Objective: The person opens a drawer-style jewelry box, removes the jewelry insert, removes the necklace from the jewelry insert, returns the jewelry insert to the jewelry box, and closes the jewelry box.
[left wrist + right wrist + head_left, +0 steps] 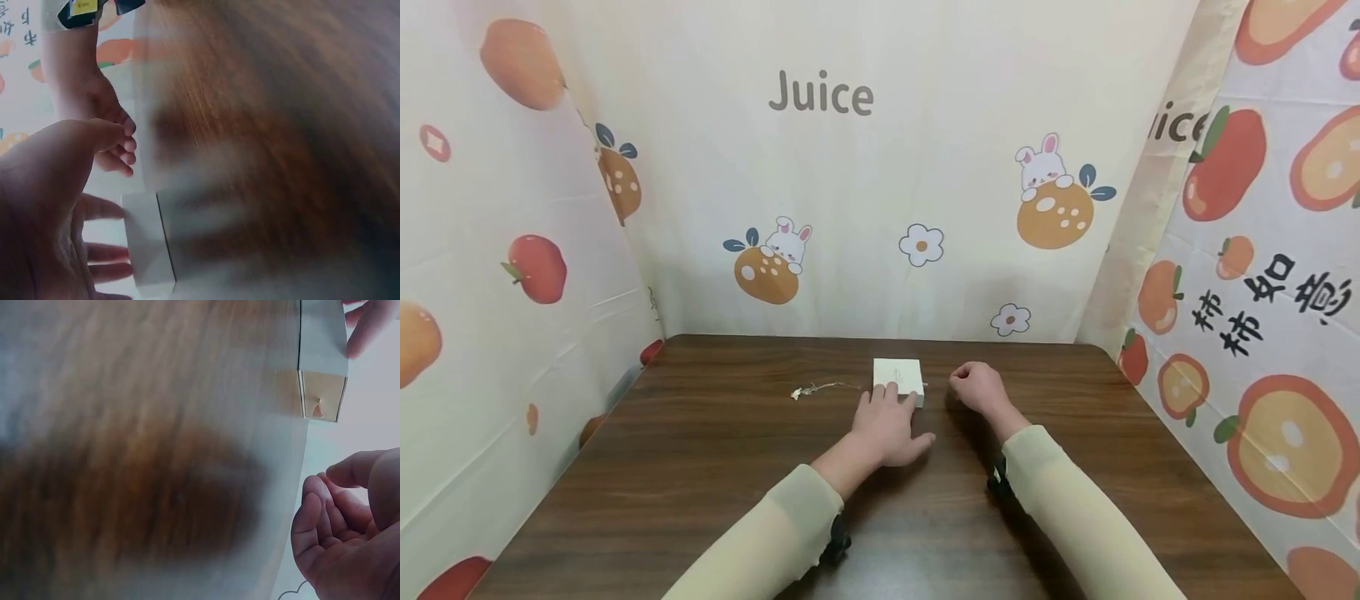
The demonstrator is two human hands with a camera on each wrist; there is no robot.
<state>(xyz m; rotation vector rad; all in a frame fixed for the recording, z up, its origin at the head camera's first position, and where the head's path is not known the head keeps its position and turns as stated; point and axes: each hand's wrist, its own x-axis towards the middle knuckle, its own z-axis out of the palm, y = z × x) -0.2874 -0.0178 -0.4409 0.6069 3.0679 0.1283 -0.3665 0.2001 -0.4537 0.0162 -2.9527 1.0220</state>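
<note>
A small white box [897, 372] sits toward the back of the table, with faint print on its lid. My left hand [886, 427] rests its straight, spread fingers on the box's near edge, thumb held out to the right. In the right wrist view the box's end face is tan, with a small pull tab [317, 409] on it. To the right of the box, apart from it, my right hand [981, 388] has curled fingers, the thumb close to the index fingertip. Nothing shows in its grasp. Left of the box lies a thin chain [820, 387] with a pale pendant [796, 393].
The dark wood-grain table [700, 467] ends at a printed curtain [850, 167] at the back. Similar fruit-printed cloths hang at the left and right sides. A dark strap-on device [837, 540] sits at the left wrist.
</note>
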